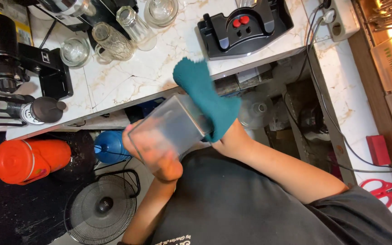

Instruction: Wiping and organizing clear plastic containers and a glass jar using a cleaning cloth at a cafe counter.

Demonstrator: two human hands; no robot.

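Observation:
My left hand (159, 159) grips a clear square plastic container (169, 129) from below, tilted with its open end toward the right. A teal cloth (205, 97) is held in my right hand (232, 138), pressed against the container's open end, with its upper part sticking up over the counter edge. Both hands are close to my chest, in front of the marble counter (159, 68). The container looks blurred.
On the counter stand several glass jars (114, 41), a black coffee grinder (5, 59), a black machine base with red buttons (243, 27) and a power strip (336, 18). Below are an orange jug (30, 159), a blue bottle (110, 147), a floor fan (103, 206). Red scissors (379, 188) lie at right.

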